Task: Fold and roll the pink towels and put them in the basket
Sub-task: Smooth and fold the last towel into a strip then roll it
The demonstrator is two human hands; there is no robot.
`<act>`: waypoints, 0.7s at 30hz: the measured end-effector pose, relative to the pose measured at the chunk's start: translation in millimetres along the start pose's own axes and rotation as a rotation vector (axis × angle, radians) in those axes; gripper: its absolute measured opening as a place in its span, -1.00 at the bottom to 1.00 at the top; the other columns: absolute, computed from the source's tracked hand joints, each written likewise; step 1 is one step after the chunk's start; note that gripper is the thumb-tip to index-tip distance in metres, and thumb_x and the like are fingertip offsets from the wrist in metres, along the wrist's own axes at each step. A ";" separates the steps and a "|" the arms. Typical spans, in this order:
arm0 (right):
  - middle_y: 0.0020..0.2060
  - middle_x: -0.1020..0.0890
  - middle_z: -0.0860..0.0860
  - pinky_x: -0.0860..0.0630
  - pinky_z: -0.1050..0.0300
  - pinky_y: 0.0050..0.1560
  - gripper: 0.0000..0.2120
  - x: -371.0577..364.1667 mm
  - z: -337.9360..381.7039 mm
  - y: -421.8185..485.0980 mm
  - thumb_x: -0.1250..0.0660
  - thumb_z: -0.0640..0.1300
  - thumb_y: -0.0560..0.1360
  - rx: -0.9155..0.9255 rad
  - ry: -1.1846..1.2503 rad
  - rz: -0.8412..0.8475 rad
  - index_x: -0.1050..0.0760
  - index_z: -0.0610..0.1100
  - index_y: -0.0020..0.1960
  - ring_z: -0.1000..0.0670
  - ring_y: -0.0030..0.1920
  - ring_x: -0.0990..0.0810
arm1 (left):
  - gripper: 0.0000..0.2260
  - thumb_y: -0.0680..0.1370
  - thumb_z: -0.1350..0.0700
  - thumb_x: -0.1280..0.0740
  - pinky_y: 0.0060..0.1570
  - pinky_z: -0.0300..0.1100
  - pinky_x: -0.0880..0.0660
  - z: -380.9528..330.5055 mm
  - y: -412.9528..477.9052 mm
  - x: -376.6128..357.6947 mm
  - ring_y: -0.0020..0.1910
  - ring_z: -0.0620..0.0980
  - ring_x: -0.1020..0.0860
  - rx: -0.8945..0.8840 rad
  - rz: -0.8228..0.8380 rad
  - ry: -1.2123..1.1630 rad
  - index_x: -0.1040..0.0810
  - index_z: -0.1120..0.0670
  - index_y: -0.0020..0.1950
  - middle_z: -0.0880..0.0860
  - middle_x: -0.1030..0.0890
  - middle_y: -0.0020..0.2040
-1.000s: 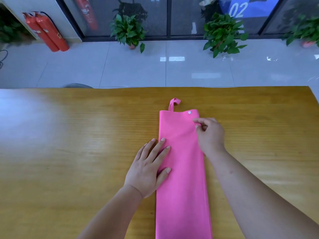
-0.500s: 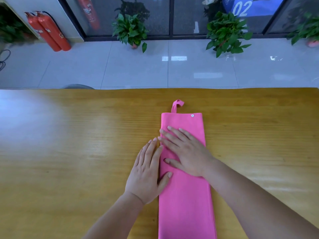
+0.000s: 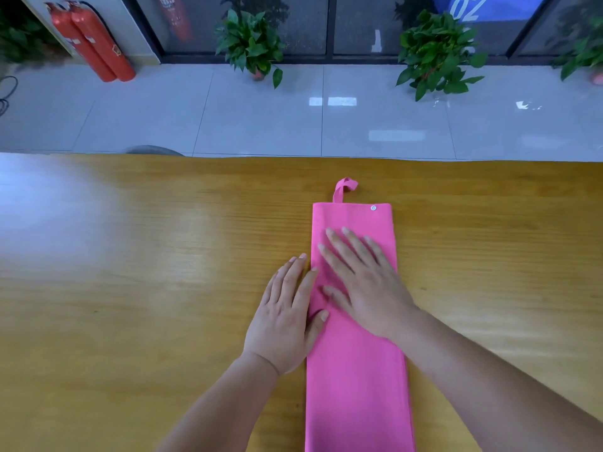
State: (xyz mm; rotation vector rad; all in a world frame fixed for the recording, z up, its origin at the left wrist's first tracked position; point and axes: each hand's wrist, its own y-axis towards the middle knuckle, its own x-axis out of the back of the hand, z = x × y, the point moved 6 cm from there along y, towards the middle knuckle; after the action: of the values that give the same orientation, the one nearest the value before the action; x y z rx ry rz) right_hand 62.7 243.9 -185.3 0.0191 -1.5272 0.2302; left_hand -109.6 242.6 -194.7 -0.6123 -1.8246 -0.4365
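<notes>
Behind the glass, a blue sign point(image 3: 470, 8) reads "02". Both hands, left hand point(image 3: 287, 318) and right hand point(image 3: 368, 288), lie flat with fingers spread, gripping nothing, on the folded pink towel point(image 3: 357, 386).

The towel point(image 3: 357, 370) lies lengthwise on the counter point(image 3: 146, 288), right of centre — right hand point(image 3: 365, 282) flat on it, left hand point(image 3: 287, 318) along its left edge, loop point(image 3: 344, 187) at the far end.

Bare forearms, no sleeves (short unpainted nails)
</notes>
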 end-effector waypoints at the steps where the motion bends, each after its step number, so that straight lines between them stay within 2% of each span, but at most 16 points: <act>1: 0.70 0.15 0.04 0.01 -0.20 0.64 -0.32 -3.6 -1.8 -5.7 0.10 0.35 0.70 0.015 0.003 0.016 0.11 0.08 0.71 -0.05 0.68 0.21 | -0.39 0.71 -0.19 -0.20 0.61 0.14 -0.14 0.6 0.9 -0.3 0.69 0.05 0.04 0.004 0.006 0.006 -0.19 0.08 0.67 0.08 -0.05 0.71; 4: 0.70 0.13 0.05 0.00 -0.20 0.64 -0.33 -7.2 -26.1 11.9 0.13 0.41 0.67 -0.049 0.021 0.019 0.12 0.18 0.70 -0.05 0.69 0.19 | -0.40 0.72 -0.20 -0.16 0.62 0.13 -0.11 1.3 -0.2 -2.3 0.70 0.04 0.07 0.006 0.021 0.007 -0.17 0.06 0.68 0.06 -0.02 0.71; 8: 0.70 0.11 0.01 0.01 -0.25 0.64 -0.37 0.8 -14.9 18.0 0.13 0.31 0.72 -0.222 0.045 -0.014 0.10 0.10 0.71 -0.08 0.69 0.19 | -0.43 0.74 -0.16 -0.14 0.63 0.11 -0.09 2.0 -2.4 -2.3 0.70 0.03 0.08 0.009 0.007 -0.026 -0.16 0.07 0.68 0.06 -0.02 0.71; 10: 0.70 0.12 0.02 0.04 -0.25 0.65 -0.39 0.1 16.1 -13.5 0.09 0.24 0.73 -0.187 0.039 -0.024 0.09 0.06 0.71 -0.09 0.69 0.20 | -0.46 0.74 -0.11 -0.15 0.62 0.12 -0.12 2.1 -1.9 -0.9 0.70 0.04 0.06 0.003 -0.005 -0.058 -0.19 0.09 0.68 0.06 -0.04 0.71; 13: 0.70 0.07 0.05 -0.04 -0.21 0.63 -0.39 -9.6 40.6 -53.1 0.01 0.23 0.72 -0.092 0.081 0.021 -0.02 0.05 0.71 -0.04 0.69 0.15 | -0.51 0.75 -0.04 -0.16 0.60 0.13 -0.15 0.0 -2.0 0.5 0.69 0.04 0.03 -0.030 -0.018 -0.077 -0.23 0.10 0.66 0.06 -0.07 0.70; 16: 0.70 0.06 0.07 -0.02 -0.18 0.64 -0.39 -11.8 24.3 -34.1 0.04 0.24 0.71 -0.098 0.070 0.016 0.00 0.09 0.71 -0.02 0.69 0.16 | -0.51 0.75 -0.01 -0.17 0.61 0.12 -0.14 0.4 -3.1 2.0 0.69 0.03 0.03 -0.038 -0.029 -0.100 -0.22 0.08 0.66 0.05 -0.08 0.70; 21: 0.70 0.07 0.05 -0.05 -0.22 0.62 -0.39 -5.5 -4.3 11.1 0.08 0.25 0.73 -0.135 0.021 0.019 0.09 0.10 0.71 -0.05 0.69 0.14 | -0.47 0.74 -0.08 -0.15 0.63 0.10 -0.09 2.8 -2.6 2.0 0.69 0.02 0.05 -0.021 -0.038 -0.109 -0.19 0.10 0.67 0.05 -0.04 0.71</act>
State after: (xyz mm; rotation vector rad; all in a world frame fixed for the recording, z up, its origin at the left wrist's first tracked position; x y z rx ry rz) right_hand 65.0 254.7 -192.4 -0.1046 -1.5197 0.1419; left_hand -113.8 242.5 -193.8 -0.6272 -1.9406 -0.4558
